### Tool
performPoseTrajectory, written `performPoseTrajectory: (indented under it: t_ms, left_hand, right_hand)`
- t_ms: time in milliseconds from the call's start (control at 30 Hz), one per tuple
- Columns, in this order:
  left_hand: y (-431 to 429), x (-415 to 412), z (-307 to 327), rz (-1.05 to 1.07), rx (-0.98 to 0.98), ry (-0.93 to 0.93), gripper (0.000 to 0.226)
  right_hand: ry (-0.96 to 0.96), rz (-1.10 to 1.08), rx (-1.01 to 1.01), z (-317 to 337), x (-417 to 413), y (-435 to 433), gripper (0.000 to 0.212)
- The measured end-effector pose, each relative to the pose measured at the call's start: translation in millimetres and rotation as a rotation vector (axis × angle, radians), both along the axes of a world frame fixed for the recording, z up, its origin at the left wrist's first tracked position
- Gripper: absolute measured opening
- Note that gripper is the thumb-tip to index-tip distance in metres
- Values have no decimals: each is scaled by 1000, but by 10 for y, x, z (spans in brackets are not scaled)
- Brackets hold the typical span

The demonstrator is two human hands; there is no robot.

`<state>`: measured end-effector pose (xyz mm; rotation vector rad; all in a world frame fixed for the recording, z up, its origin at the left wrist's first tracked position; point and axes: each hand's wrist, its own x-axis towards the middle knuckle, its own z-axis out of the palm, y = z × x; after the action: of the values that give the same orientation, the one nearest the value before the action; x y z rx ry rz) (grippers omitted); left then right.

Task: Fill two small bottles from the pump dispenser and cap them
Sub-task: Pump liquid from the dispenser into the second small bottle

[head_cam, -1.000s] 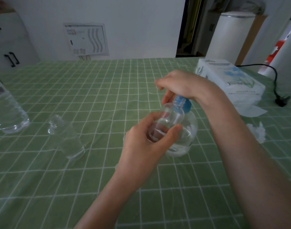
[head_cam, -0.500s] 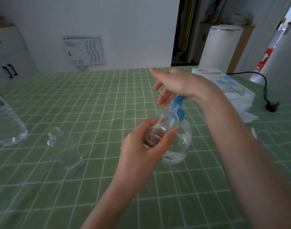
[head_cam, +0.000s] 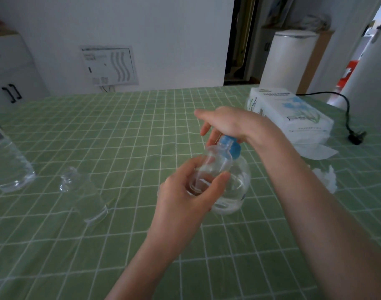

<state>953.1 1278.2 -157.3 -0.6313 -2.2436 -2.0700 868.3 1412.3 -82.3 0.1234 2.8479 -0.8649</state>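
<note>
Your left hand (head_cam: 185, 191) curls round a clear small bottle (head_cam: 215, 163), its mouth just beside the blue head of the pump dispenser (head_cam: 235, 187) on the green checked tablecloth (head_cam: 120, 131). Your right hand (head_cam: 226, 124) rests on the pump head with its fingers loose. A second small bottle (head_cam: 85, 198) sits well apart to the left. A tissue pack (head_cam: 289, 115) lies near the far edge, and a white wall (head_cam: 163, 40) stands beyond.

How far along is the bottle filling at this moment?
Done: nothing visibly finished; no cap shows on either bottle. In hand: the left hand holds one small bottle at the blue pump head of the dispenser, right hand resting on top. Left: the second small bottle stands uncapped on the tablecloth; both need capping.
</note>
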Motion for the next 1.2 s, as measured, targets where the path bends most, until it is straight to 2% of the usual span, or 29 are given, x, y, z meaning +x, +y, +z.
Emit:
performPoseTrajectory:
  t_ms: [200,433,533,900,1200]
  left_hand:
    - [2,17,-15,-17,3,-12,28]
    - [8,5,-3,-17,12,-14,16]
    - [9,3,11,-22,31,-6,18]
    - [1,3,-24,-19,10,-28,27]
    - [6,0,3,-37,36,-2,21]
  right_hand:
    - [6,7,6,-25,13,-8,42]
    - [43,-8,54,51,29,-24,56]
    - [59,-3,56,85,21,-25,58]
    - [36,7,6,-27,39,-37,43]
    - [65,-2,33,25,20,-43,42]
